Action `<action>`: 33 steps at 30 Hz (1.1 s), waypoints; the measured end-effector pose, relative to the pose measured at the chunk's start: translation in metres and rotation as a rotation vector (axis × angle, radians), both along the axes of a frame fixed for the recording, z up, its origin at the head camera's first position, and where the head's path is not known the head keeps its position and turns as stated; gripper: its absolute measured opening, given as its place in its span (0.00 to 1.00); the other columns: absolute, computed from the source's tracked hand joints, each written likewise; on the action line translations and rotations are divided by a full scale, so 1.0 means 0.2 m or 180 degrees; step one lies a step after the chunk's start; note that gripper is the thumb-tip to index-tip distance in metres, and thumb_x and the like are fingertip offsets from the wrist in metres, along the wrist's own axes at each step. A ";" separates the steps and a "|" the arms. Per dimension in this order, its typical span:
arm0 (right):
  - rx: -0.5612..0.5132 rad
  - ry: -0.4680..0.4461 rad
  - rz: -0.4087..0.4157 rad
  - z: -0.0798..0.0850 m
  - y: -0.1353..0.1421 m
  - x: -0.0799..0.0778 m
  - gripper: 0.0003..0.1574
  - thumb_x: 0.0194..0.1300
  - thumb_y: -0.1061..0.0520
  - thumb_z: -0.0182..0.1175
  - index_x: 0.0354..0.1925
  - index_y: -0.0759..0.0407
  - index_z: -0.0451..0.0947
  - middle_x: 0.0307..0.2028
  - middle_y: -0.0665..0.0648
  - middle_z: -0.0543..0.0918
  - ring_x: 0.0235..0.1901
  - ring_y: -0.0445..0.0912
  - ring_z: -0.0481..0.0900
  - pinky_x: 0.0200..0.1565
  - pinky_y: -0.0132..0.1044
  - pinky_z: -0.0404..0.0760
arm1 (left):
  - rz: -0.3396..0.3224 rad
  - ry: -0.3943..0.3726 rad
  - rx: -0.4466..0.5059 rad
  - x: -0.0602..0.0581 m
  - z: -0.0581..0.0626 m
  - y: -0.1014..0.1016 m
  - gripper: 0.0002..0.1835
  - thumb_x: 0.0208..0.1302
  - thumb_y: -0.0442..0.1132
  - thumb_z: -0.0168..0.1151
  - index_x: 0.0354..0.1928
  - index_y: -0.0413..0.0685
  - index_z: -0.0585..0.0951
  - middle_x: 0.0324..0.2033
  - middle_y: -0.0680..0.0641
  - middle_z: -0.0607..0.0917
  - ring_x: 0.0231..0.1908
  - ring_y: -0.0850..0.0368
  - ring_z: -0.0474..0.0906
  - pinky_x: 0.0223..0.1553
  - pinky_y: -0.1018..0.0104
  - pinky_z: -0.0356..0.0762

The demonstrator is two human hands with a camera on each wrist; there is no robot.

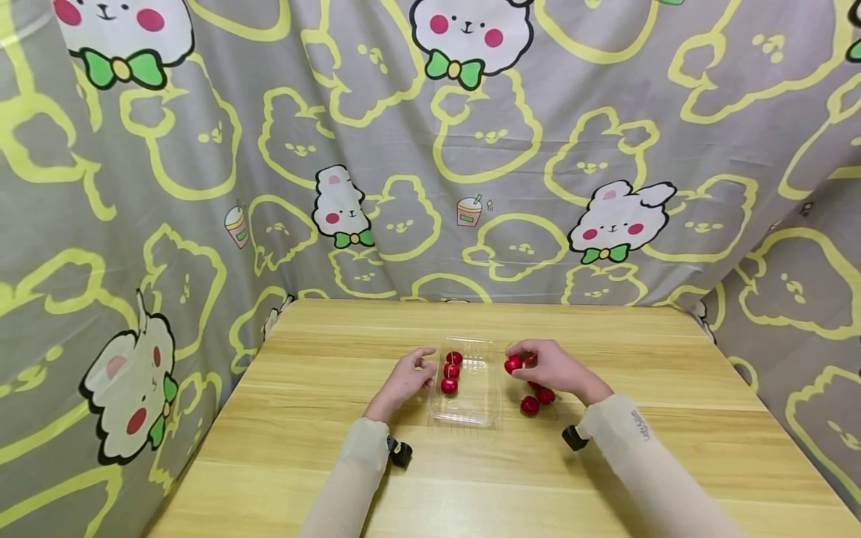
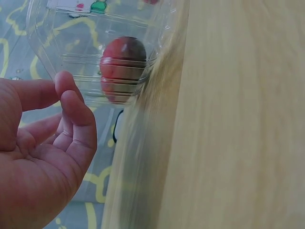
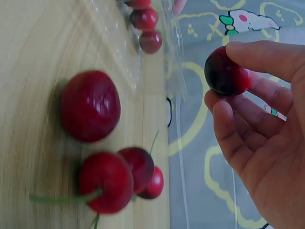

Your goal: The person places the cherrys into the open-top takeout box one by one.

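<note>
A clear plastic container (image 1: 479, 403) stands on the table with three red cherries (image 1: 449, 386) in a row along its left side. Just left of it is my left hand (image 1: 409, 377), fingers loosely bent and nothing visible between them. In the left wrist view its fingertips (image 2: 70, 90) lie close to the container wall; whether they touch it I cannot tell. Right of the container, my right hand (image 1: 554, 368) pinches a dark red cherry (image 3: 224, 74) between thumb and fingers, above the table. Below that hand several loose cherries (image 1: 530, 406) lie on the wood, some with green stems.
The wooden table (image 1: 303, 463) reaches back to a grey patterned curtain (image 1: 397, 149), which also hangs at both sides. Each wrist wears a small black camera, one (image 1: 400, 453) on the left and one (image 1: 575, 437) on the right.
</note>
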State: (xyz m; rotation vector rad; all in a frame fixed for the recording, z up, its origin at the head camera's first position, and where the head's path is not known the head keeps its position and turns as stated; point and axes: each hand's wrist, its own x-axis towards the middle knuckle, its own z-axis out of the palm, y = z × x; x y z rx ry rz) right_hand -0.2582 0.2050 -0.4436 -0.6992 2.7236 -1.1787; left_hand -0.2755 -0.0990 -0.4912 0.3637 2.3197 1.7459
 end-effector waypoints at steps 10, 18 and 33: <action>-0.0086 -0.0082 0.0231 0.00 -0.14 0.00 0.21 0.56 0.60 0.68 0.49 0.61 0.79 0.37 0.51 0.81 0.35 0.44 0.79 0.37 0.35 0.79 | -0.0037 -0.0007 0.0000 0.10 0.15 0.01 0.25 0.67 0.28 0.50 0.65 0.28 0.63 0.33 0.37 0.75 0.31 0.40 0.78 0.38 0.47 0.79; 0.0032 0.0049 0.0438 0.00 -0.24 0.02 0.19 0.55 0.61 0.69 0.47 0.62 0.80 0.40 0.51 0.82 0.38 0.45 0.80 0.39 0.32 0.80 | -0.0044 0.0016 0.0037 0.13 0.18 0.01 0.24 0.68 0.27 0.49 0.65 0.27 0.62 0.36 0.32 0.75 0.38 0.28 0.75 0.41 0.42 0.77; 0.0181 0.0264 0.0809 -0.09 -0.37 0.01 0.16 0.56 0.57 0.69 0.44 0.60 0.82 0.37 0.48 0.81 0.36 0.48 0.80 0.37 0.35 0.80 | 0.0065 0.0001 0.0054 0.00 -0.03 0.00 0.25 0.68 0.30 0.53 0.66 0.33 0.65 0.32 0.43 0.76 0.26 0.56 0.77 0.32 0.60 0.80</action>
